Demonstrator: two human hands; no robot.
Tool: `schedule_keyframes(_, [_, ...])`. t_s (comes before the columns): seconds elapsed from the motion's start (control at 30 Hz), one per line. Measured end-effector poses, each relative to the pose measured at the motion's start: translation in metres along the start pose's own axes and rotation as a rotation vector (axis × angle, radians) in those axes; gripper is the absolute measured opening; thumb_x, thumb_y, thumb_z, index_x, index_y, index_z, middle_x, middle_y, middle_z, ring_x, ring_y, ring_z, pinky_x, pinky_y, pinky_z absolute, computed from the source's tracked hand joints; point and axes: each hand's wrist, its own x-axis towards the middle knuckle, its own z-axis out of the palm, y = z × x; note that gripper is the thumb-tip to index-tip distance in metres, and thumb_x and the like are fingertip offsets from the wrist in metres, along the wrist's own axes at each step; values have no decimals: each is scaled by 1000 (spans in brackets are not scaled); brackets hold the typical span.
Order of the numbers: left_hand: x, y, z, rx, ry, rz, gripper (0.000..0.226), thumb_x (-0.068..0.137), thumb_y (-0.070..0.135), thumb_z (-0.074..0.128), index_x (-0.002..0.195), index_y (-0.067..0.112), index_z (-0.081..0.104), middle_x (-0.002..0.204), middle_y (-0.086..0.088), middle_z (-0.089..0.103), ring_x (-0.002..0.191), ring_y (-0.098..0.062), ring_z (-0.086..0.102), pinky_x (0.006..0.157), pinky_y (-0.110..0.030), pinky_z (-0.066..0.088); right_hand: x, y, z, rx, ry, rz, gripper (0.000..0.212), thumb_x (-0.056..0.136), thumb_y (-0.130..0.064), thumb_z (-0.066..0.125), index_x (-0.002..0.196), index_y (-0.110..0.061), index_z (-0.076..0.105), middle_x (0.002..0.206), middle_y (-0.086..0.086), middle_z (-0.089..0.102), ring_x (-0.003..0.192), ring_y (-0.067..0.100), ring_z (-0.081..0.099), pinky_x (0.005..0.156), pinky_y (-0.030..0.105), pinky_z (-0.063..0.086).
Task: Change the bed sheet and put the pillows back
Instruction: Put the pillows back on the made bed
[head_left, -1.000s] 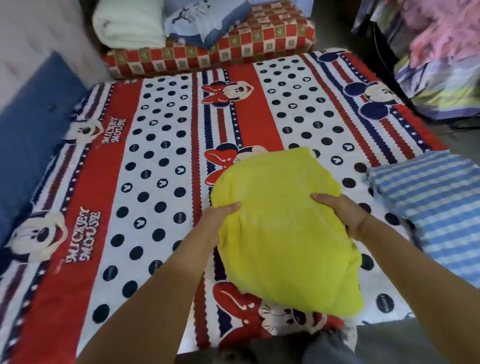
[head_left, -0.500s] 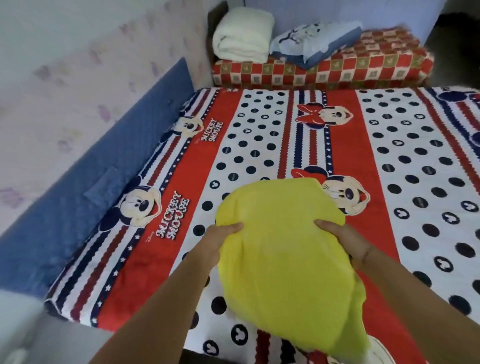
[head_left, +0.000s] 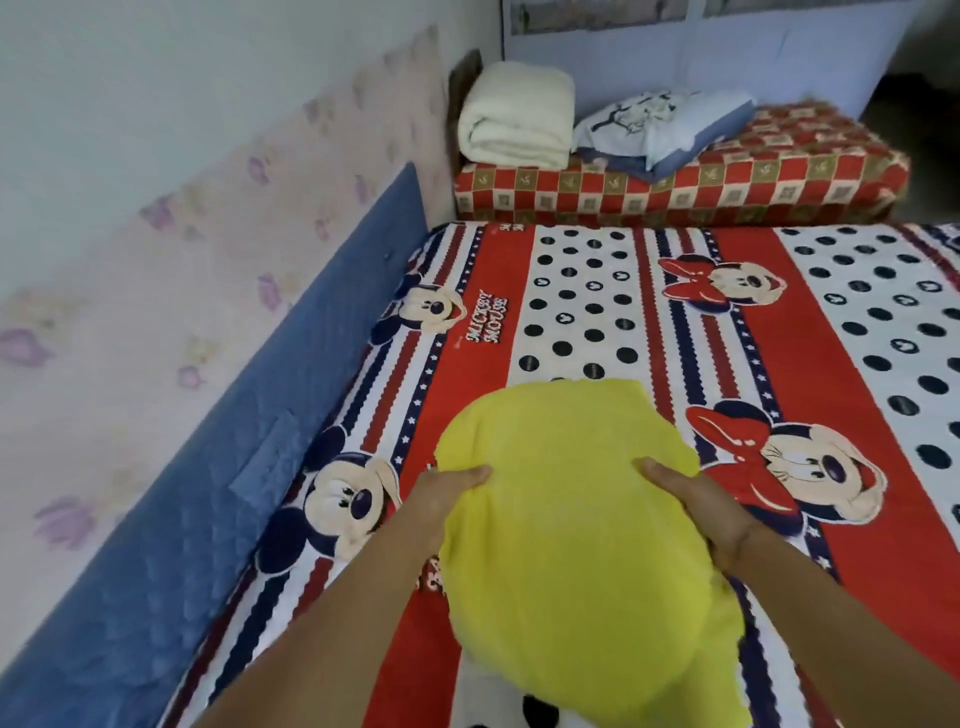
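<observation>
A plump yellow pillow (head_left: 566, 530) is held above the bed between both hands. My left hand (head_left: 447, 493) grips its left edge with the thumb on top. On the pillow's right edge, my right hand (head_left: 691, 504) grips the same way. Under it the bed sheet (head_left: 587, 312), red and white with black dots and cartoon mice, lies spread flat over the mattress. The fingers of both hands are hidden beneath the pillow.
A blue padded headboard (head_left: 218, 499) runs along the papered wall on the left. Beyond the bed a red checked mattress (head_left: 675, 187) carries a rolled white blanket (head_left: 514, 114) and a pale blue pillow (head_left: 665, 124).
The pillow has travelled left with both hands, towards the headboard side of the bed. The view has swung left; the striped blue cloth at the right is gone from sight.
</observation>
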Motion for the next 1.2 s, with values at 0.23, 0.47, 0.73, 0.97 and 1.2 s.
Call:
schedule_keyframes(0.23, [76, 76, -76, 23, -91, 30, 52, 76, 23, 82, 119, 4, 62, 108, -16, 69, 94, -30, 67, 77, -40, 56, 72, -25, 87, 70, 32, -16, 71, 65, -51, 81, 123, -13, 63, 106, 5, 74, 96, 25, 70, 82, 38, 54])
schedule_keyframes(0.47, [162, 123, -116, -21, -84, 46, 89, 56, 35, 93, 131, 6, 56, 115, -15, 67, 102, -33, 65, 92, -51, 53, 158, -72, 129, -7, 4, -17, 83, 54, -56, 83, 123, -15, 63, 110, 7, 72, 100, 27, 69, 94, 46, 51])
schedule_keyframes(0.73, [277, 195, -126, -62, -65, 87, 63, 72, 26, 85, 125, 7, 57, 107, -11, 67, 94, -27, 65, 72, -37, 54, 294, -115, 143, -50, -30, -39, 80, 55, -55, 87, 120, -14, 62, 107, 6, 73, 97, 26, 71, 86, 44, 54])
schedule_keyframes(0.97, [396, 268, -108, -80, -71, 185, 62, 75, 25, 82, 130, 9, 57, 116, -11, 67, 102, -28, 65, 82, -40, 54, 444, -166, 128, -136, 28, -134, 57, 78, -37, 74, 126, -12, 59, 107, 5, 71, 96, 26, 68, 80, 41, 55])
schedule_keyframes(1.2, [500, 323, -59, -31, 57, 546, 84, 87, 40, 68, 153, 24, 20, 139, 14, 35, 125, -13, 41, 103, -33, 37, 574, -203, 114, -142, 81, -232, 79, 91, -47, 56, 154, -26, 12, 156, -1, 27, 141, 26, 31, 115, 44, 28])
